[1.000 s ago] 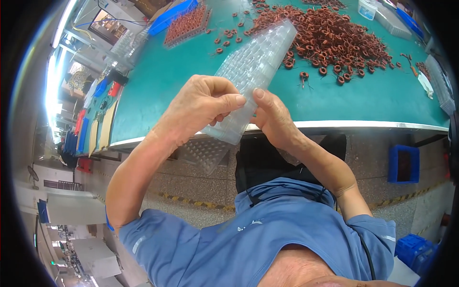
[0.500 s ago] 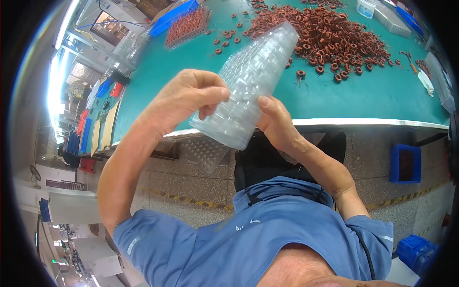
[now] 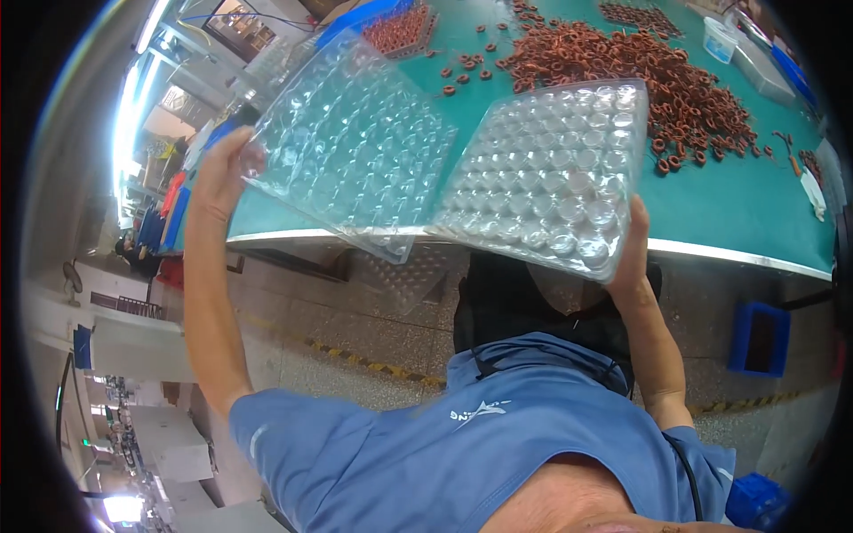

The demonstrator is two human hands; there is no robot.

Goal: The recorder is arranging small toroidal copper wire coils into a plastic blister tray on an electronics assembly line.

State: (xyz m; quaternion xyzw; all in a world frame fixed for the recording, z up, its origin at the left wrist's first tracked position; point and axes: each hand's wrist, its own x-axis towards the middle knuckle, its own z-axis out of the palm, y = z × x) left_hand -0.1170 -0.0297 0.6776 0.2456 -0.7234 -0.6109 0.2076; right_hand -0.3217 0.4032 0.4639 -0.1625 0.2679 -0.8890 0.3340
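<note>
My left hand [image 3: 227, 169] pinches the edge of a clear plastic tray [image 3: 355, 147] with rows of round pockets, tilted above the table's near edge. Beside it, my right hand [image 3: 633, 253] grips a stack of similar clear trays [image 3: 546, 173] by its right side. The pockets of both show nothing in them. Beyond the trays lies a large heap of copper-coloured wire-wound ring coils [image 3: 613, 67] with thin leads, partly hidden by the stack.
The green tabletop [image 3: 746, 200] has a pale front edge. A filled coil tray [image 3: 400, 31] stands far left by a blue bin [image 3: 360, 18]. Far right are a white tub [image 3: 718, 40] and a white-wrapped tool [image 3: 810, 191]. A blue crate [image 3: 760, 339] sits on the floor.
The single tray has come away from the stack. My left hand has moved left with it, while my right hand has moved right with the stack, now turned flatter toward me.
</note>
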